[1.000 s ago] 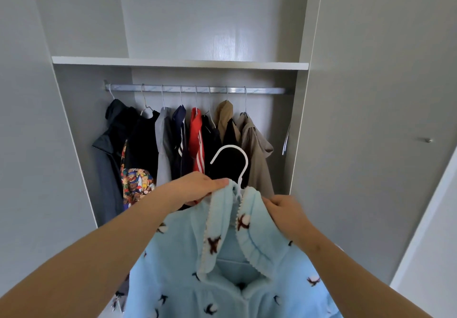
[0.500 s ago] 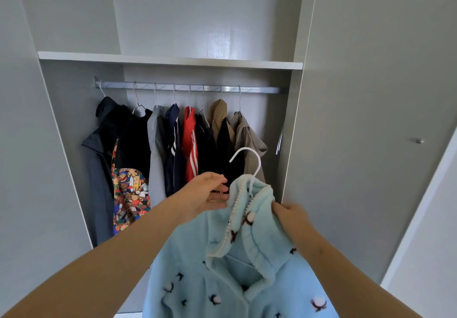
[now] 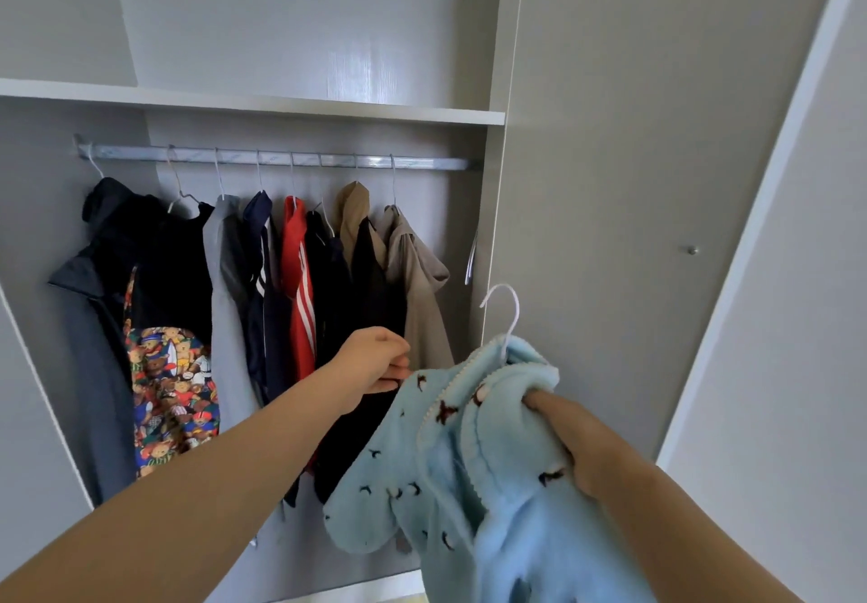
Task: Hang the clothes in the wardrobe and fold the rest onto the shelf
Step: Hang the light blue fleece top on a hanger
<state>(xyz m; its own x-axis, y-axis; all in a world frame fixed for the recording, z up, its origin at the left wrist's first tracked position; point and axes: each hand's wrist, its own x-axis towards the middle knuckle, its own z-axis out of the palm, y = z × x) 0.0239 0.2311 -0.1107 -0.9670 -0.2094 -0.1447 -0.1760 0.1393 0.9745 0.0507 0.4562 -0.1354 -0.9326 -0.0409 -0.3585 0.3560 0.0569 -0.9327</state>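
The blue top (image 3: pixel 492 485) is gripped by the right hand (image 3: pixel 570 438). The left hand (image 3: pixel 375 361) is curled; a hold cannot be told.

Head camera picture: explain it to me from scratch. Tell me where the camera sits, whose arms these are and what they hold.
There is no machine here. These are a person's two bare arms, seen by one camera worn on their head and looking forward and down. The left hand therefore shows on the left and the right hand on the right. They face an open wardrobe. A metal rail under a shelf carries a row of hung clothes, among them a red jacket and a bear-print garment. The right hand grips the bunched collar of a light blue fleece top. The top sits on a white hanger whose hook is not yet on the rail. The left hand's fingers curl beside the top's edge, and I cannot tell whether they hold anything.
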